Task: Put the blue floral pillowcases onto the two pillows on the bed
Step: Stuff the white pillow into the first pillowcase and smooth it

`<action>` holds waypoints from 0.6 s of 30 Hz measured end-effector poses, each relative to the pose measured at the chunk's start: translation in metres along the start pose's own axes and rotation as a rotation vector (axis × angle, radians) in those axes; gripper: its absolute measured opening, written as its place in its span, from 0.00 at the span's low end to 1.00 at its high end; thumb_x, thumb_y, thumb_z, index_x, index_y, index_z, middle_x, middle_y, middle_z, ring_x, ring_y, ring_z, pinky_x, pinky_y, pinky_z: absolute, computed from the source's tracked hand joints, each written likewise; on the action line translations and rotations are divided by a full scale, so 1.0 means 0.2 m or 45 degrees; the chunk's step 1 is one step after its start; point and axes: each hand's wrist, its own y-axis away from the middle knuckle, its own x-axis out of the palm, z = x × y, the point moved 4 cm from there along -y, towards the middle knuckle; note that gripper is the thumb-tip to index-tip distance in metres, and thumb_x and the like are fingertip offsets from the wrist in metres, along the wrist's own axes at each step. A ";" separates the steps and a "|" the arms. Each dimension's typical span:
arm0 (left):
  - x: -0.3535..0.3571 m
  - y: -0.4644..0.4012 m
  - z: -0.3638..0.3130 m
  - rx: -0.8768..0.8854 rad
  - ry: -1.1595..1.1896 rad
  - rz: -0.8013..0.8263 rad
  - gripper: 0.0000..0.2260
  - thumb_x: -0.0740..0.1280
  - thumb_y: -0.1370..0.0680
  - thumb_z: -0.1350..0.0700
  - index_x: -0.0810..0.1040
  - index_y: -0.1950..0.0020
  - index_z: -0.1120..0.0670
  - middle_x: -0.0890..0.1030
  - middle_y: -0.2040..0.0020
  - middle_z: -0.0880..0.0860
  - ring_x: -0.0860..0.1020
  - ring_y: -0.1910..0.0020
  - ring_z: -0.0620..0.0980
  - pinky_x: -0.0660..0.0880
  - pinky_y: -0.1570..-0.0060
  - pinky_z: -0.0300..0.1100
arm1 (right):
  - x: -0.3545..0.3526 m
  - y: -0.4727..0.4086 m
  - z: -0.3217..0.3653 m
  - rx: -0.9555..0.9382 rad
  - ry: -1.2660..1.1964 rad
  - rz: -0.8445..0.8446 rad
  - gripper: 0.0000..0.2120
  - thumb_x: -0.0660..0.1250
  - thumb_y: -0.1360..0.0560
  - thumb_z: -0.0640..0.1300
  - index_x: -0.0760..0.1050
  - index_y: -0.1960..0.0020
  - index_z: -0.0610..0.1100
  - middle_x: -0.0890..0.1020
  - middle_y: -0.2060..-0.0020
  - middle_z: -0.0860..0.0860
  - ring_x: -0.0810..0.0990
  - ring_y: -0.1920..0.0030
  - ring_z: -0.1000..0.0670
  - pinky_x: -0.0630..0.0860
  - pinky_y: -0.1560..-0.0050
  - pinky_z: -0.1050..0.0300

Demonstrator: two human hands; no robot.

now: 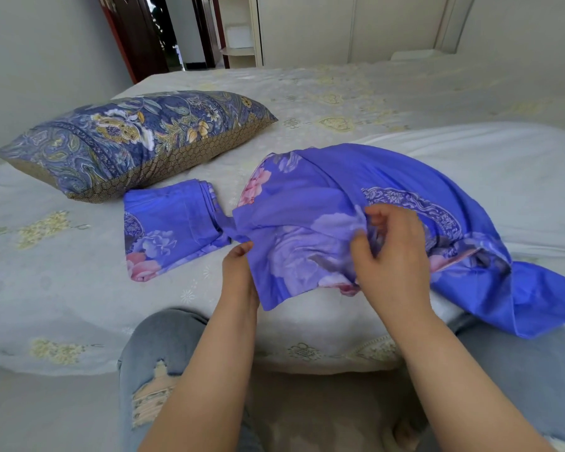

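A blue floral pillowcase lies unfolded and rumpled over a white pillow at the bed's near right. My left hand holds its near left edge, fingers tucked under the fabric. My right hand pinches a bunch of the same cloth from above. A second blue floral pillowcase lies folded on the bed, just left of the first. A second pillow, in a dark blue and yellow paisley cover, rests at the far left.
The bed wears a pale embroidered sheet and fills the view. My knees in torn jeans stand against its near edge. A doorway and white wardrobe lie beyond the bed.
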 end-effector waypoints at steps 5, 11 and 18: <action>-0.03 0.07 -0.05 0.144 0.065 0.003 0.19 0.55 0.19 0.44 0.77 0.57 0.55 0.81 0.65 0.50 0.79 0.61 0.51 0.75 0.55 0.43 | 0.18 -0.17 0.17 -0.141 0.412 0.480 0.31 0.64 0.29 0.64 0.69 0.34 0.45 0.70 0.38 0.47 0.67 0.38 0.44 0.67 0.39 0.49; 0.00 0.14 -0.15 0.190 -0.461 0.133 0.32 0.54 0.28 0.27 0.78 0.42 0.51 0.82 0.46 0.53 0.81 0.48 0.54 0.77 0.45 0.52 | 0.30 -0.33 0.10 -0.010 0.461 0.538 0.14 0.62 0.22 0.53 0.74 0.44 0.43 0.77 0.46 0.43 0.76 0.46 0.40 0.69 0.56 0.52; 0.08 0.17 -0.22 0.395 -1.271 0.106 0.23 0.59 0.23 0.39 0.76 0.50 0.60 0.75 0.55 0.56 0.73 0.58 0.50 0.69 0.61 0.43 | 0.29 -0.32 0.00 0.052 0.375 0.298 0.12 0.59 0.21 0.53 0.72 0.49 0.44 0.80 0.56 0.45 0.78 0.55 0.41 0.65 0.65 0.55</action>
